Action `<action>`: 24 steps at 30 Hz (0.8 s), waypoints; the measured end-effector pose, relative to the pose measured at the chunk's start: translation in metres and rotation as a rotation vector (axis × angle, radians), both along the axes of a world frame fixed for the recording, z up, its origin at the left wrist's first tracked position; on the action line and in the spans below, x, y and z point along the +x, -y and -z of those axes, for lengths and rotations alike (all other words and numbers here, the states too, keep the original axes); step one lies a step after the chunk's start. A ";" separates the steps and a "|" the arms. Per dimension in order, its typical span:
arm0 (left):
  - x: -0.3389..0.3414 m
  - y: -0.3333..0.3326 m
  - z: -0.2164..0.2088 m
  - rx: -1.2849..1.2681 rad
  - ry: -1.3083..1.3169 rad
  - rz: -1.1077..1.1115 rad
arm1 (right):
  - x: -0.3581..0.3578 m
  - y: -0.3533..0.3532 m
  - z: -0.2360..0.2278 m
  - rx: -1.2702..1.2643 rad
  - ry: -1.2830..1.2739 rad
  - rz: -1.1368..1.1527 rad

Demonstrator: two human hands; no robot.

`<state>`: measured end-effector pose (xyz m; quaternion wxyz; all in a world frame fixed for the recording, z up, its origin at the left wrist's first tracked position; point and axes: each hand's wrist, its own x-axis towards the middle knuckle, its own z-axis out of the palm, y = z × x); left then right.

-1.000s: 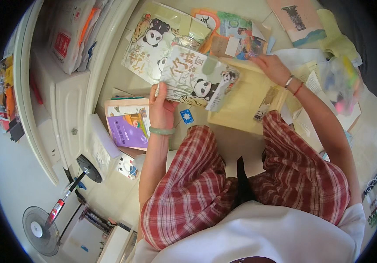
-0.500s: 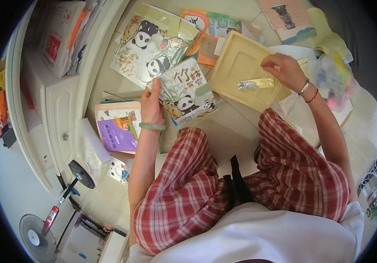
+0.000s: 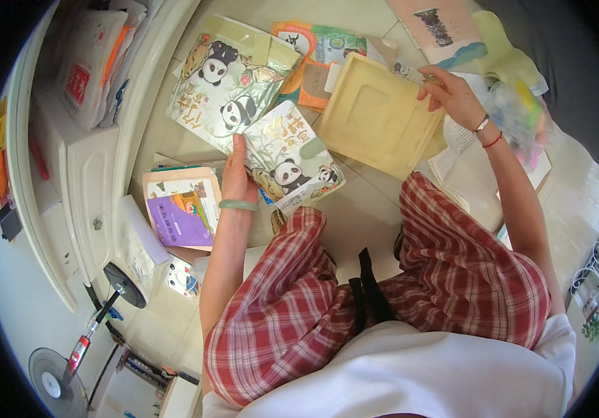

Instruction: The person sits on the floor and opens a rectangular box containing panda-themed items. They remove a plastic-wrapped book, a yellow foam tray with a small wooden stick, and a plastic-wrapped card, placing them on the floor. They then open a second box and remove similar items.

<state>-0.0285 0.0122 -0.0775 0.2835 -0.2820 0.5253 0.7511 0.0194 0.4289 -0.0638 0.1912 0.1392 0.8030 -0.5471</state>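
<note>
My left hand [image 3: 238, 174], a green bangle at its wrist, grips the left edge of a panda-printed flat pack [image 3: 291, 150]. Whether that is a box or a booklet I cannot tell. Under its upper left lies a larger, glossy panda-printed sheet or folder [image 3: 209, 87]. To the right, a shallow pale yellow plastic tray [image 3: 376, 115] lies on the floor with nothing in it. Above the tray's upper right corner, my right hand [image 3: 449, 96] pinches a small shiny clear packet [image 3: 404, 69] between thumb and fingers.
Colourful printed papers [image 3: 327, 52] lie beyond the tray, beside a pink booklet [image 3: 439, 31]. A clear plastic bag [image 3: 515, 108] is at the right. Near my left forearm sit stacked books with a purple cover [image 3: 181, 216], beside a white cabinet [image 3: 94, 174]. A fan [image 3: 56, 380] stands lower left.
The shiny packet has been lifted out of the yellow tray by my right hand and carried toward the tray's far corner. My left hand still holds the panda-printed pack, now turned slightly.
</note>
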 end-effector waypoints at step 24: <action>0.019 -0.045 0.007 0.127 0.172 0.194 | 0.026 0.027 0.028 0.023 0.067 -0.203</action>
